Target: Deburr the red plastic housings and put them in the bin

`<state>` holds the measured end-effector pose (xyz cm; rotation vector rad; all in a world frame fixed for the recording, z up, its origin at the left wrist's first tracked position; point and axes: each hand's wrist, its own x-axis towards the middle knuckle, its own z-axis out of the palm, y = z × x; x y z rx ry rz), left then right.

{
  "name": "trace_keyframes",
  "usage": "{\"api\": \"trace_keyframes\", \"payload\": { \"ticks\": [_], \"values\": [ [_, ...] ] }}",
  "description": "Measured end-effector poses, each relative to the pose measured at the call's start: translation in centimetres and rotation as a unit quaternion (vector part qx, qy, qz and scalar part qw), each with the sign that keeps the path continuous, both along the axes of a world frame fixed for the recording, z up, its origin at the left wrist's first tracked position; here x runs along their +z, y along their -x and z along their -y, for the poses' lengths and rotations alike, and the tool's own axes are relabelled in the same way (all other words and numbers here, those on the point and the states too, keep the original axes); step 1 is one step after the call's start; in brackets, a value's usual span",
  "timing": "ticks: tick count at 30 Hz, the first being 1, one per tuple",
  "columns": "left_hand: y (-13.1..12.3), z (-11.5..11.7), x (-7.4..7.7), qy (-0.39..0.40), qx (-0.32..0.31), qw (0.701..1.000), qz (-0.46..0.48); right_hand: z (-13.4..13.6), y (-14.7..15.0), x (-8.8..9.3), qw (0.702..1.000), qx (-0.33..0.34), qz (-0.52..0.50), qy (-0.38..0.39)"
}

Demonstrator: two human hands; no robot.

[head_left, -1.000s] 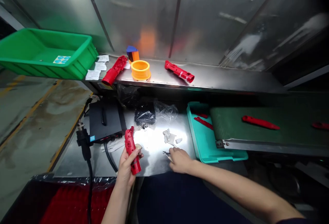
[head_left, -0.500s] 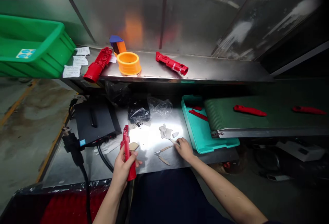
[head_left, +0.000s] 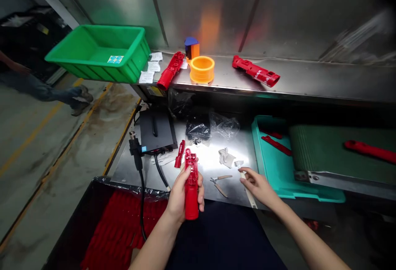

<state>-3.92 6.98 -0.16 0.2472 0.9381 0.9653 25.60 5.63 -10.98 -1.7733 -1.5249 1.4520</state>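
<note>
clearly the left hand is clenched around a red moulded plastic housing, held upright over the steel bench — it looks light and stiff, easiest to hold by its smooth lower barrel. the right hand hangs open beside a pale strip, near small cutters; fingers hide part of the housing, and a small grey bit is hard to make out.

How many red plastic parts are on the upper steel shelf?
2: one red part left of the orange plastic ring, the other red part right of it.
</note>
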Motion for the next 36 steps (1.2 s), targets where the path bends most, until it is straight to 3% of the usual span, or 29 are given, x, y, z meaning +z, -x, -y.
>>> {"api": "trace_keyframes", "payload": {
  "ticks": [4, 6, 8, 10, 13, 15, 21, 24, 36],
  "values": [
    [-2.2, 0.5, 2.4, -0.022, 0.003, 1.000, 0.016, -0.1, 0.3, 9.6, 0.981, -0.046, -0.184, -0.041],
    [-3.4, 0.6, 3.9, -0.041, -0.020, 0.999, 0.028, -0.3, 1.2, 13.9, 0.914, -0.060, -0.398, -0.047],
    [-4.6, 0.7, 5.4, -0.055, -0.057, 0.996, 0.039, -0.4, 2.3, 17.0, 0.869, -0.085, -0.478, -0.090],
    [-5.9, 0.7, 6.8, -0.062, -0.087, 0.993, 0.047, -0.2, 3.0, 18.8, 0.847, -0.138, -0.483, -0.171],
    [-7.8, 0.7, 8.6, -0.064, -0.108, 0.990, 0.062, 0.7, 2.9, 19.6, 0.830, -0.180, -0.445, -0.286],
    [-9.0, 0.8, 9.5, -0.057, -0.125, 0.988, 0.073, 1.4, 2.1, 19.7, 0.833, -0.177, -0.414, -0.320],
    [-11.6, 1.2, 11.1, -0.071, -0.137, 0.984, 0.087, 3.0, 0.0, 20.0, 0.888, -0.129, -0.379, -0.228],
    [-12.5, 1.3, 11.6, -0.063, -0.157, 0.979, 0.115, 3.1, -0.8, 20.2, 0.912, -0.082, -0.336, -0.222],
    [-14.2, 1.4, 12.3, -0.052, -0.166, 0.974, 0.146, 3.4, -2.4, 20.5, 0.923, -0.061, -0.278, -0.259]
  ]
}}
